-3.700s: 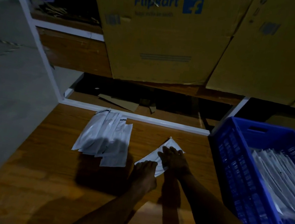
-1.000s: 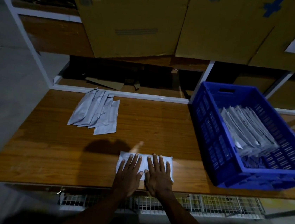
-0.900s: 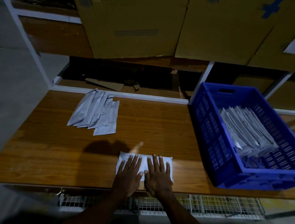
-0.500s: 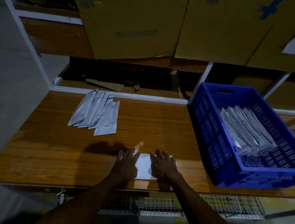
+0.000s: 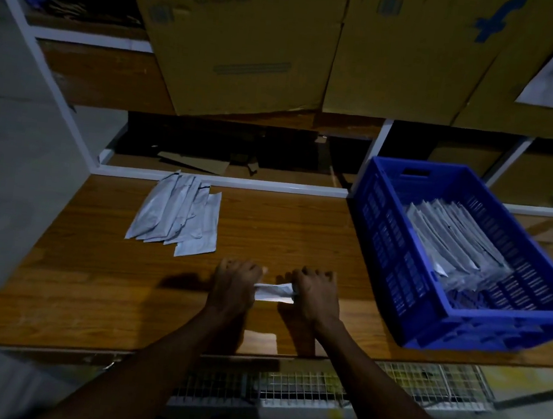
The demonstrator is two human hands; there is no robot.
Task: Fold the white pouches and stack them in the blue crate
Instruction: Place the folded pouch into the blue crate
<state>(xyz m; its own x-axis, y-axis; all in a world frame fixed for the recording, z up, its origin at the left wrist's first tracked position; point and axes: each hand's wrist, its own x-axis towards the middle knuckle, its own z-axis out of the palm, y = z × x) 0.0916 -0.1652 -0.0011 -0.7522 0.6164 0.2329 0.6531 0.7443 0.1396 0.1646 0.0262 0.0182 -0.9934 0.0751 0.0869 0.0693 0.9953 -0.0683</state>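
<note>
A vivid blue crate (image 5: 455, 319) with slotted lattice walls sits at right of frame, holding pale grey-white pouches (image 5: 454, 240). More white pouches (image 5: 177, 218) lie upper left on a warm brown wood-grain table (image 5: 87, 284). Above, tan cardboard boxes (image 5: 239, 43) carry blue lettering and logo.

pouch pile (image 5: 178, 213) left on table (image 5: 300, 232), crate (image 5: 460, 337) right, cartons (image 5: 245, 44) behind
</note>
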